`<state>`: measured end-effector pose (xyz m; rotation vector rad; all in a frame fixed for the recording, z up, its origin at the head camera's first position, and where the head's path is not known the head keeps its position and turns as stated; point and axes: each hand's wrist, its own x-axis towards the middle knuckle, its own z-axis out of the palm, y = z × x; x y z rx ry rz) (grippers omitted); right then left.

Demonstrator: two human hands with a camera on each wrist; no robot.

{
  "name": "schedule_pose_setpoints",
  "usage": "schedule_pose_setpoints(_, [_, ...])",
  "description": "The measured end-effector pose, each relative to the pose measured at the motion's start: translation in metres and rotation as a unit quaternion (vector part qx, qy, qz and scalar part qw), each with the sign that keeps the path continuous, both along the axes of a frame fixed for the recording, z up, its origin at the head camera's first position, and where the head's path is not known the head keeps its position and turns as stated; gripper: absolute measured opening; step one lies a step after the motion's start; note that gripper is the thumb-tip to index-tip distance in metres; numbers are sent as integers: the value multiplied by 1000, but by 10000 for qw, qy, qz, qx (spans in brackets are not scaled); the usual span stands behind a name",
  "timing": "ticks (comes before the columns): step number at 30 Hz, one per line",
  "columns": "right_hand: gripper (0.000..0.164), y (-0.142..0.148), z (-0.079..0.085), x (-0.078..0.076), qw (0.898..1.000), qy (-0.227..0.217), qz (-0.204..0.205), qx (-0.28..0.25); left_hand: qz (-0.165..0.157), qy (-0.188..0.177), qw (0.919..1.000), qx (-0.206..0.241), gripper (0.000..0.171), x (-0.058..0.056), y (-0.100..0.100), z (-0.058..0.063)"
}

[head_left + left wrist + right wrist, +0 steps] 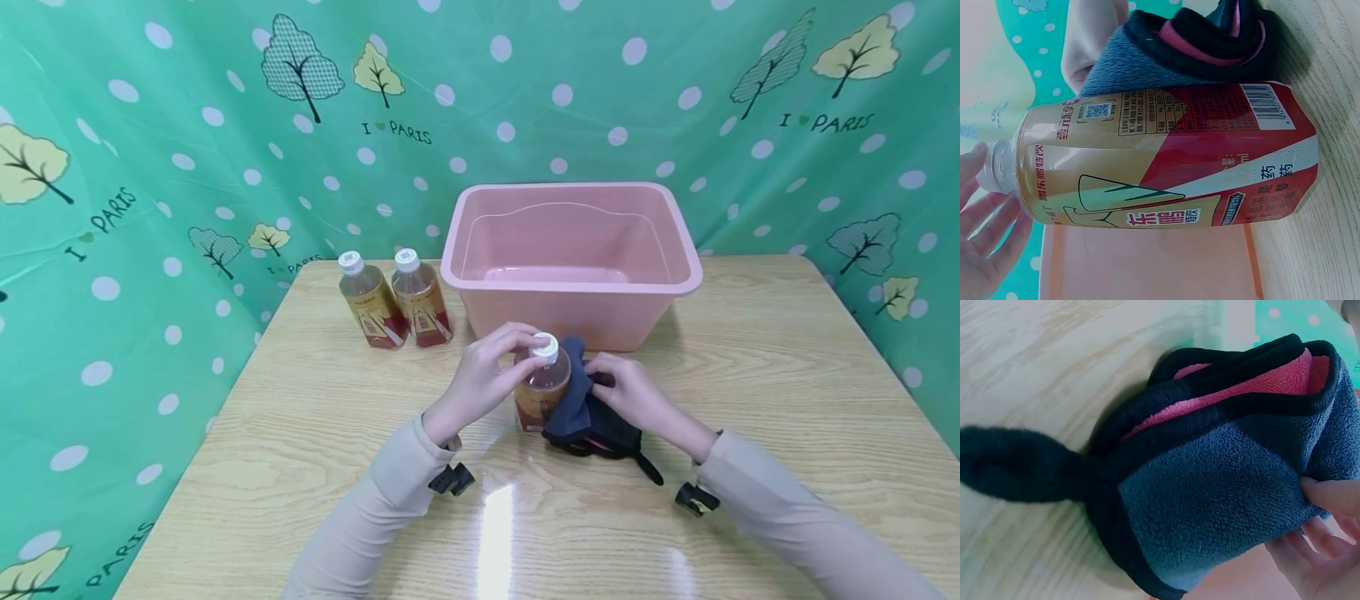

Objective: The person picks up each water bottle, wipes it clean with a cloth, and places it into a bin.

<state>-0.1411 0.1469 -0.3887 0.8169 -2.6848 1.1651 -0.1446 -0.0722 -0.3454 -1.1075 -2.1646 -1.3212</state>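
A drink bottle with a white cap stands upright on the table in front of the pink tub. My left hand pinches its cap between thumb and fingers. The red and gold label faces the left wrist camera. Against the bottle's right side lies a folded dark blue-grey cloth with black trim and pink inner folds. My right hand pinches the cloth near its upper edge, thumb on the outside in the right wrist view. A black hanging loop sticks out from the cloth's corner.
A pink plastic tub stands at the back of the table, just behind the bottle. Two more capped bottles stand side by side left of the tub. A green patterned curtain hangs behind the wooden table.
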Motion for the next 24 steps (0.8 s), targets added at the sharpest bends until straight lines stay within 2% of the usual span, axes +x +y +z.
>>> schedule_pose_setpoints(8, [20,-2,-7,-1,9992,-62,-97,373,24,23,10000,69,17,-1,0,-2])
schedule_pose_setpoints(24, [19,-4,-20,-3,9988,-144,-40,461,36,-20,10000,0,18,0,-1,-2])
